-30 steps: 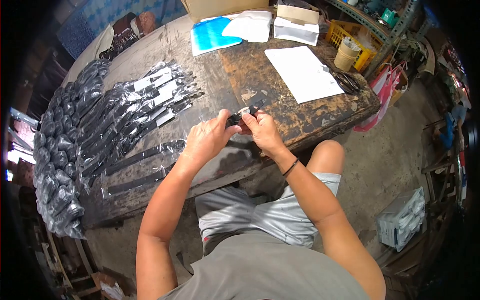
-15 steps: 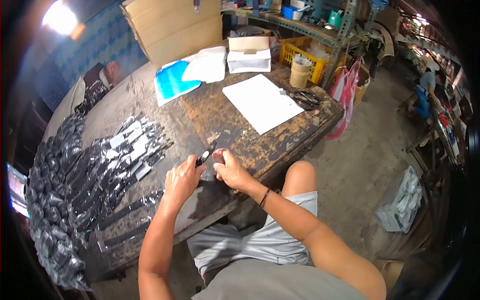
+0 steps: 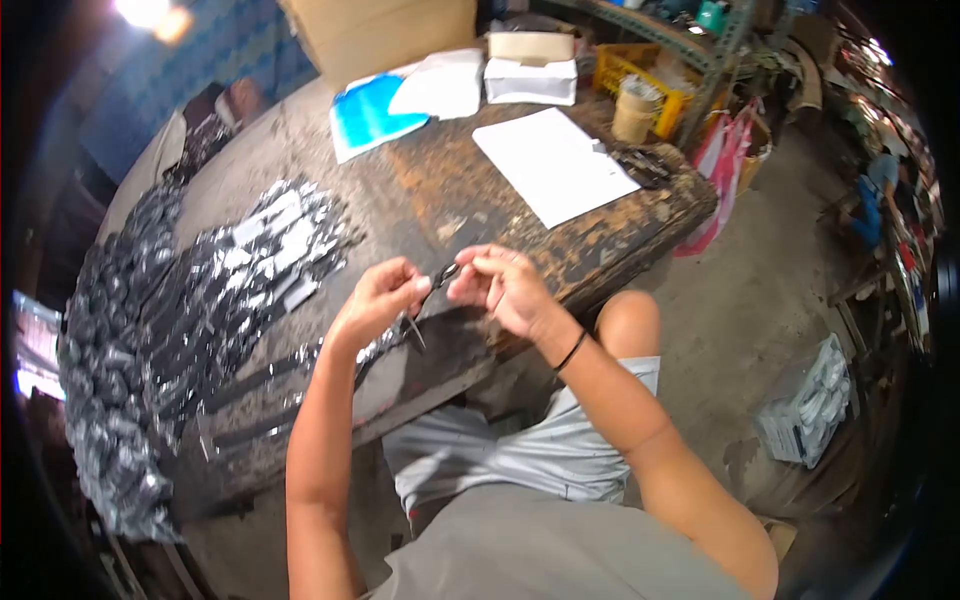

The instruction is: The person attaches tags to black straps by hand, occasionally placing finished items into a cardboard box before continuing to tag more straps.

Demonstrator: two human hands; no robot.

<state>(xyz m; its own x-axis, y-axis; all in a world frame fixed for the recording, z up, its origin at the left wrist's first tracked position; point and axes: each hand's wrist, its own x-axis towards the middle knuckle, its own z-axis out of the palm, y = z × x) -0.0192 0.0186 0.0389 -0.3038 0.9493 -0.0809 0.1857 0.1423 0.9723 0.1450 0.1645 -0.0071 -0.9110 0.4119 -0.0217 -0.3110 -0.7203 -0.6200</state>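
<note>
My left hand (image 3: 383, 300) is closed, its thumb and fingers pinching one end of a small black piece (image 3: 446, 276), whose exact kind I cannot make out. A thin pointed metal-looking strip (image 3: 414, 330) sticks out below that hand. At the other end of the black piece, my right hand (image 3: 503, 287) has its thumb and forefinger pinched, the other fingers curled. Both hands are above the near edge of the worn table (image 3: 420, 225). To the left lies a spread of black strips in shiny clear wrapping (image 3: 255, 260).
Bundled black plastic-wrapped goods (image 3: 105, 400) line the table's left side. Farther back are a white sheet (image 3: 555, 165), a blue packet (image 3: 375, 115), a white box (image 3: 530, 80) and a cardboard box (image 3: 385, 40). A clear bin (image 3: 805, 410) stands on the floor; another person (image 3: 875, 195) sits at far right.
My right hand has turned and its fingers have opened from a fist-like grip into a pinch at the black piece. The view has shifted, so the table sits higher in the picture.
</note>
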